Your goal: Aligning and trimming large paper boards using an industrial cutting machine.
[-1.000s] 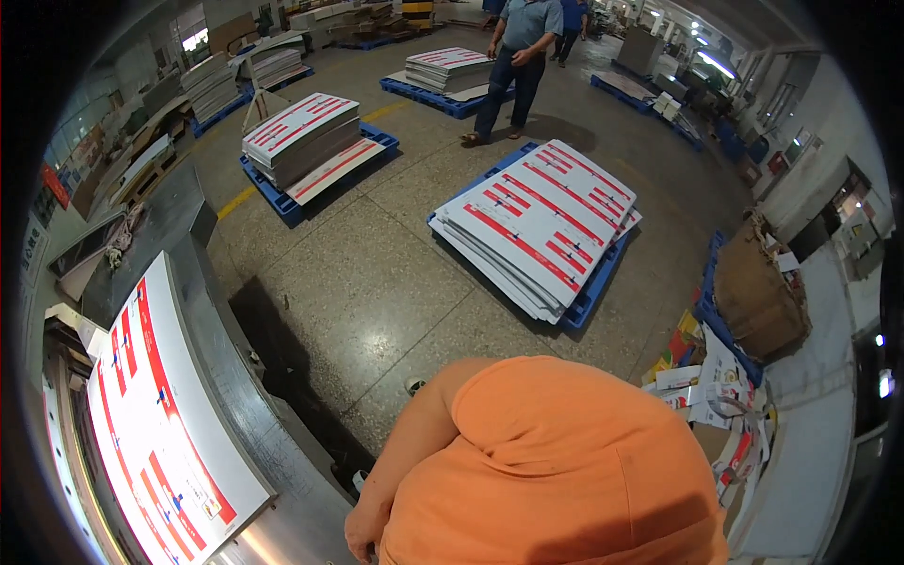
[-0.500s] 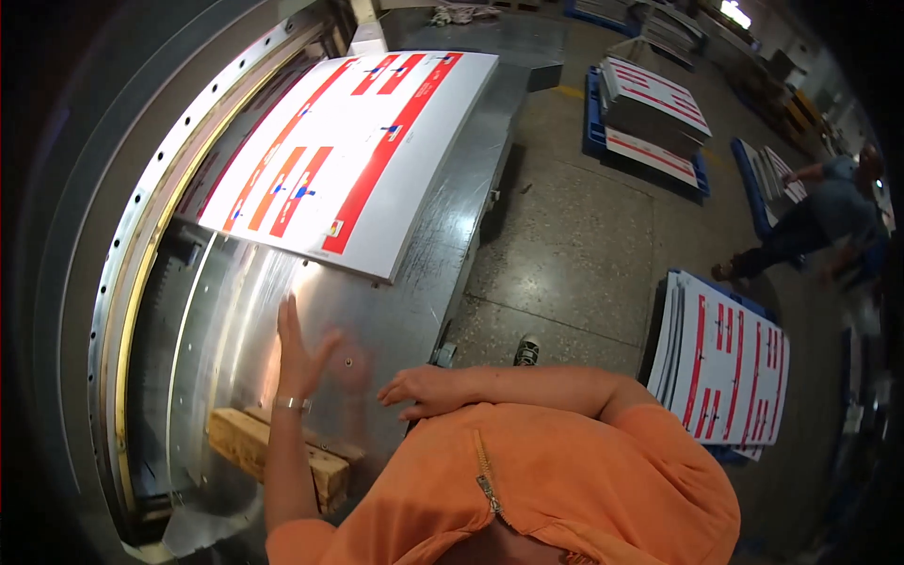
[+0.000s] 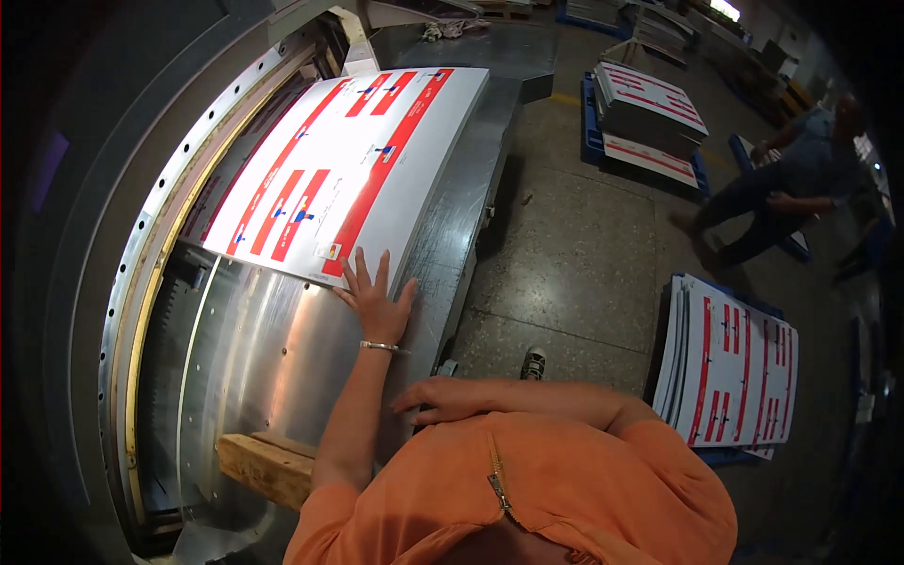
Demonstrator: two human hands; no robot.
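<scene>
A stack of white printed sheets [image 3: 400, 212] with red bands and small blue marks lies on the metal machine table [image 3: 443, 254], its left side reaching in toward the machine opening. My left hand [image 3: 379, 306] is open, fingers spread, with the fingertips on the near right corner of the sheets. A band circles that wrist. Across my front, my right hand [image 3: 441, 399] rests by the table's near right edge, fingers loosely bent and holding nothing that I can see. A wooden block [image 3: 268, 468] sits on the table left of my left forearm.
Right of me stands a pallet stack of similar printed sheets [image 3: 744, 377]; another pallet stack [image 3: 650, 104] stands farther off. A person [image 3: 800, 179] moves on the concrete floor [image 3: 574, 226] at the right. Crumpled cloth [image 3: 457, 30] lies at the table's far end.
My left hand has moved from over the bare metal, forward and right, onto the sheets' near corner. My right hand has barely moved. The other person has stepped left.
</scene>
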